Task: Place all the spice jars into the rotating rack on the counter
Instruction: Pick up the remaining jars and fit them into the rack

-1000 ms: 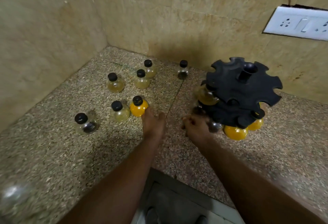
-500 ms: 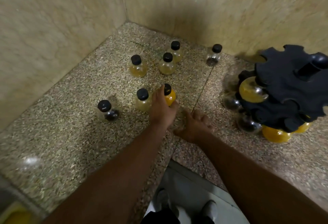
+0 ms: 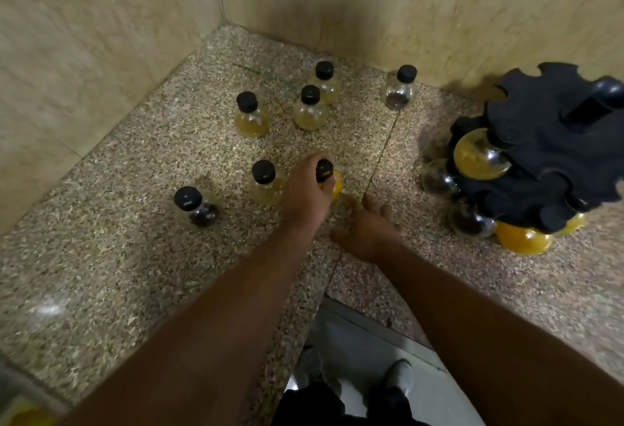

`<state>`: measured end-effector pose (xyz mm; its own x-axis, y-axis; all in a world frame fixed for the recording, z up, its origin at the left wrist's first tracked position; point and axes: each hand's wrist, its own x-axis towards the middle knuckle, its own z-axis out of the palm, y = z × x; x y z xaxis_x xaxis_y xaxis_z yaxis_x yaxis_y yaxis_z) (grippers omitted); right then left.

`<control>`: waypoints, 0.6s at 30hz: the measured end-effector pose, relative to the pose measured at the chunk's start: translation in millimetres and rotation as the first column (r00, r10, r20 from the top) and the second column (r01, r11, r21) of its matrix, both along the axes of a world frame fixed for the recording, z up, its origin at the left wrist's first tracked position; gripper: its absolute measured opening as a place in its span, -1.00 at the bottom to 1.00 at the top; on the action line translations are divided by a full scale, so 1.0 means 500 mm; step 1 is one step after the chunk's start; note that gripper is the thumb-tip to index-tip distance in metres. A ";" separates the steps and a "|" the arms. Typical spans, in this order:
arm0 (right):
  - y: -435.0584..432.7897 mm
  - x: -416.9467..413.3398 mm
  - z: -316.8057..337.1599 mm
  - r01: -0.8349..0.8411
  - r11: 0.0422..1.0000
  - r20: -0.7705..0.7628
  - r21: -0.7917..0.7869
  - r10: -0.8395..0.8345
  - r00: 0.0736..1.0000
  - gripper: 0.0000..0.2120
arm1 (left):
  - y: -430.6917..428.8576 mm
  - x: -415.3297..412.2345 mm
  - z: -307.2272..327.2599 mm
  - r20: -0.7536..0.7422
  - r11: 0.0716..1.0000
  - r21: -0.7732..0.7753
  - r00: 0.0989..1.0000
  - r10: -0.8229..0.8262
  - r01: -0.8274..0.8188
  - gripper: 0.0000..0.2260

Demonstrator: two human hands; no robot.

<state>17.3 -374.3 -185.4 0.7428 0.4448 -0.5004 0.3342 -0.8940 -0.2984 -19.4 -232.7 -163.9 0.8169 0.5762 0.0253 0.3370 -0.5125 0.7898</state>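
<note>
so the orange jar is standing out on the counter, roughly between the loose jars and the rack. left hand is on it from above, fingers curled round the neck just under the black cap, so it's got a proper hold. can't tell if the jar is off the stone or not. right hand lies on the counter just beside it, fingers loose and spread, holding nothing

right next to the left hand is a pale jar, then a dark jar further left. behind those are a yellow jar, a mid jar with a back jar just behind it, and a clear jar by the wall

rack is off to the right near the wall, black, two tiers. a rack jar with yellow stuff hangs in the upper tier, two dark ones and some orange ones sit lower down
</note>
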 end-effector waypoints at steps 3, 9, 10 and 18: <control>-0.029 0.010 0.021 0.139 0.957 0.072 0.256 -0.162 0.984 -0.30 | -0.028 0.003 0.016 0.009 1.000 -0.007 1.000 -0.028 0.028 -0.48; -0.116 0.012 0.078 0.440 0.758 0.056 0.482 -0.528 0.847 -0.72 | -0.114 0.019 0.060 0.039 0.990 -0.005 0.989 -0.144 0.144 -0.49; -0.136 0.013 0.088 0.466 0.724 0.066 0.509 -0.573 0.817 -0.74 | -0.131 0.022 0.064 0.044 0.985 -0.012 0.984 -0.171 0.172 -0.51; -0.318 0.020 0.148 0.427 0.292 -0.097 0.856 -0.719 0.688 -0.58 | -0.319 0.044 0.121 0.149 0.913 0.041 0.901 -0.406 0.405 -0.54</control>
<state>27.5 -533.5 -111.2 0.9945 -0.0890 0.0543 0.0237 -0.3135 -0.9493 2.6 -392.1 -103.4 0.9661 0.1948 0.1697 -0.0240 -0.5865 0.8096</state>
